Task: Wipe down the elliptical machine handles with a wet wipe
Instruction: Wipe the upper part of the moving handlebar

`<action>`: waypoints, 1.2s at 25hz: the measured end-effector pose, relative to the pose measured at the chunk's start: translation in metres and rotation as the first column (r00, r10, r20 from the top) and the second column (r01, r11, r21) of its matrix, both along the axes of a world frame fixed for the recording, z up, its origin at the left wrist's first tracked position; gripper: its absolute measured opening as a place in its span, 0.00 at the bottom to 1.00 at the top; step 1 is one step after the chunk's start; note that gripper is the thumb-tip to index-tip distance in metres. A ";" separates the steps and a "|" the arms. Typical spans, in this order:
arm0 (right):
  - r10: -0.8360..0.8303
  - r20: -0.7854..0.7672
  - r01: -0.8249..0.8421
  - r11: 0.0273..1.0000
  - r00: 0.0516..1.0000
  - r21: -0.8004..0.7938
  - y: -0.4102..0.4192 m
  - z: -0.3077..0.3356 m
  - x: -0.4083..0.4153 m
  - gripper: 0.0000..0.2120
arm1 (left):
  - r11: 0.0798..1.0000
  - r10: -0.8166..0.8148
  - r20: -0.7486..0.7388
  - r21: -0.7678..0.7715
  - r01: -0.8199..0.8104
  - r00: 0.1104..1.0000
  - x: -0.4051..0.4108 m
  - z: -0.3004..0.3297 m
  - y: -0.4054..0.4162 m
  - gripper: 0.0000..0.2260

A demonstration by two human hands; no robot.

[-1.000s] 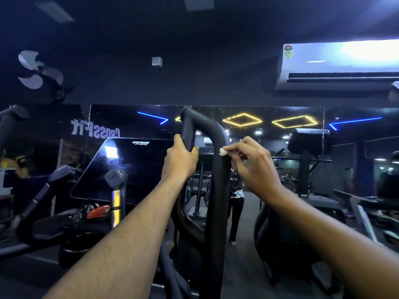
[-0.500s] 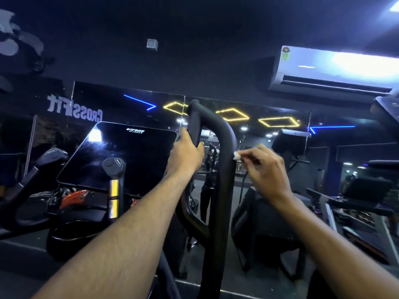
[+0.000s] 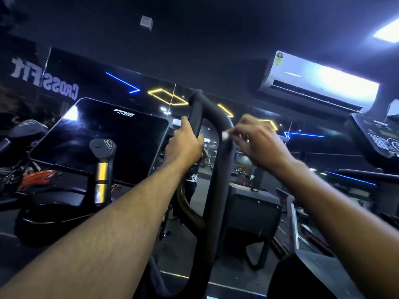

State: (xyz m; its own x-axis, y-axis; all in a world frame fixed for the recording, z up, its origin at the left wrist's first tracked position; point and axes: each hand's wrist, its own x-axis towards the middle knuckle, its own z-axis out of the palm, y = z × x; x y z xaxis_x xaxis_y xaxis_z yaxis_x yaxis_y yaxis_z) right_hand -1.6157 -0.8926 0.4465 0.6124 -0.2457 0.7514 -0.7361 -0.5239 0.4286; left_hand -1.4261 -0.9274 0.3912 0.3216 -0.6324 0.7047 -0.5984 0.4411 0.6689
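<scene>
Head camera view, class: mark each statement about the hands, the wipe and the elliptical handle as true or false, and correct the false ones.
1. The left hand grips the left bar of the looped black handle. True.
2. The right hand holds a large blue cloth. False: it pinches a small white wipe.
3. The wipe is pressed against the console screen. False: it is at the right bar of the handle, near the top bend.
4. The console screen is dark, to the left of the handle. True.
5. An air conditioner is mounted at upper right. True.
6. Both hands are off the handle. False: the left hand grips it.
</scene>
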 end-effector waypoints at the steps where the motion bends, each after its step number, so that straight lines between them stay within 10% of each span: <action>1: -0.052 -0.011 0.052 0.999 0.999 -0.004 -0.002 0.013 0.008 0.06 | 1.000 -0.013 0.001 -0.012 0.013 1.000 0.001 -0.001 0.000 0.20; 10: -0.206 -0.353 0.294 0.931 0.913 0.216 0.025 0.005 0.033 0.05 | 0.998 -0.054 -0.007 -0.017 0.053 0.999 0.002 -0.002 0.008 0.20; 15: -0.373 -0.187 0.372 0.927 0.909 -0.044 0.007 0.012 0.039 0.08 | 0.997 -0.075 -0.012 -0.033 0.074 0.997 0.002 -0.003 0.006 0.19; 21: -0.347 -0.467 0.431 0.899 0.814 0.083 0.021 0.011 0.048 0.02 | 0.997 -0.066 -0.003 -0.029 0.066 0.998 0.004 -0.002 0.004 0.19; 26: -0.133 -0.123 0.174 0.884 0.983 0.433 0.022 0.026 0.051 0.04 | 0.995 -0.092 -0.020 -0.044 0.091 0.996 0.003 -0.003 0.001 0.20; 30: -0.216 -0.317 0.257 0.962 0.924 0.096 0.013 -0.020 0.037 0.06 | 0.999 -0.045 0.000 -0.014 0.045 0.999 0.003 -0.001 0.000 0.19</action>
State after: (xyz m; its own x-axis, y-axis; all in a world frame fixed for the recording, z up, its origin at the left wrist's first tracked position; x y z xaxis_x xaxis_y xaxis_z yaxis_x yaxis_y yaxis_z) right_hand -1.5791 -0.8791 0.4265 0.7159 -0.4962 0.4912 -0.6929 -0.4180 0.5875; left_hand -1.4231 -0.9276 0.3903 0.2936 -0.6362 0.7135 -0.5774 0.4768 0.6627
